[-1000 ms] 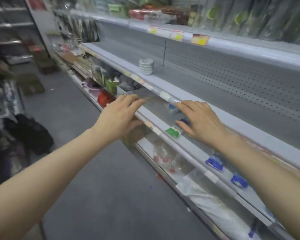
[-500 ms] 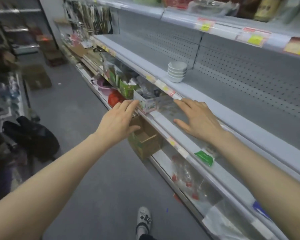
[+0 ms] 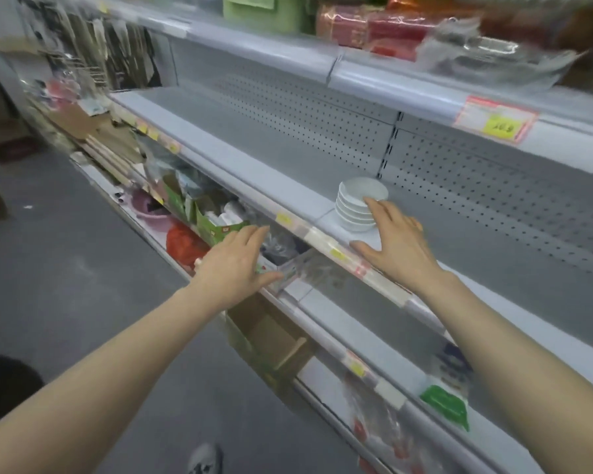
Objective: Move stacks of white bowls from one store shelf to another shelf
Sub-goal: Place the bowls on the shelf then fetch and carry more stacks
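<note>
Bowls (image 3: 360,206) are sitting in one upright white stack on the shelf (image 3: 254,155), near its front lip, and that is where my reach is heading. My right hand (image 3: 396,246) is the nearer one by far: it is lying over the shelf edge with its fingers (image 3: 379,208) spread and flat, their tips right at the stack's right side, touching it or just about, I cannot tell which. Nothing is being gripped yet. The stack is lying ahead and slightly left of those fingertips, its axis standing straight up, so I am judging that the right palm needs to curl round the near right flank. My left hand (image 3: 235,265) is hanging lower, out in front of the tier below beside a clear packet (image 3: 302,268), also open and holding nothing, well apart from the stack. The bowls are lying up and to the right of it, across the shelf lip, so it will have to rise over that lip to take the left flank.
</note>
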Tool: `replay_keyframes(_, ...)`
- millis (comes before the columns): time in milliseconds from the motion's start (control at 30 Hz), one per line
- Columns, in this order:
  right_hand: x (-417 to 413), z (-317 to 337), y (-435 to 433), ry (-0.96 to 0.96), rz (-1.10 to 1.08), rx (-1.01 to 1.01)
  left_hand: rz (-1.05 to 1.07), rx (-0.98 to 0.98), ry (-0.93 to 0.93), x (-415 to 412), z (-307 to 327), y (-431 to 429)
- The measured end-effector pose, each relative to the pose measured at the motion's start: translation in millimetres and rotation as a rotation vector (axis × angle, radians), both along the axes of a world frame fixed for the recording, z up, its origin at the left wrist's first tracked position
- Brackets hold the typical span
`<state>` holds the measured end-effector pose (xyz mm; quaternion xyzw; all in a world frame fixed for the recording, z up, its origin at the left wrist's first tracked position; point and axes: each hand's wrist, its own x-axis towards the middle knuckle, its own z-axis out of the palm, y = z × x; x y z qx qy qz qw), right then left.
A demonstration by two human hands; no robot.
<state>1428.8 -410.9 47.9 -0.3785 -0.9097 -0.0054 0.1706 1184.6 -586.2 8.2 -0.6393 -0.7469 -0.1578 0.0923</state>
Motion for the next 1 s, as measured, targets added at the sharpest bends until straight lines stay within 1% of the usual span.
replay_keyframes(233,-46.4,-12.4,52.1,0.081,-0.321,-0.1,-0.254,-0.091,-0.023,-91.7,-10.4,111.1)
replay_keyframes(333,-57.2,-9.1,68.7,0.124,-0.448,-0.124,-0.342,-0.15,-0.081,-104.3,-5.6,159.9)
replay_keyframes(433,-63.9,-8.2,79.9,0.108,-0.542,-0.196,-0.42,-0.204,-0.203,-98.1,-11.3,203.2)
replay_keyframes(533,-69.7,-7.2,91.8,0.096,-0.555,-0.234,-0.45,-0.269,-0.362,-81.7,-20.3,243.7)
replay_keyframes(633,-73.5,-6.8,105.6,0.096,-0.511,-0.31,-0.464,-0.329,-0.479,-63.8,-29.7,280.9)
replay_keyframes(700,-73.4,-10.5,116.9,0.099,-0.455,-0.378,-0.497,-0.338,-0.576,-52.9,-36.7,299.3)
replay_keyframes(767,-72.5,-15.9,127.4,0.107,-0.426,-0.398,-0.537,-0.325,-0.669,-45.1,-42.8,314.4)
replay_keyframes(900,-70.0,-21.1,141.9,0.178,-0.444,-0.419,-0.625,-0.337,-0.8,-36.4,-46.6,333.3)
replay_keyframes(1000,-68.1,-25.1,146.7,0.205,-0.429,-0.446,-0.652,-0.384,-0.854,-34.1,-53.3,341.4)
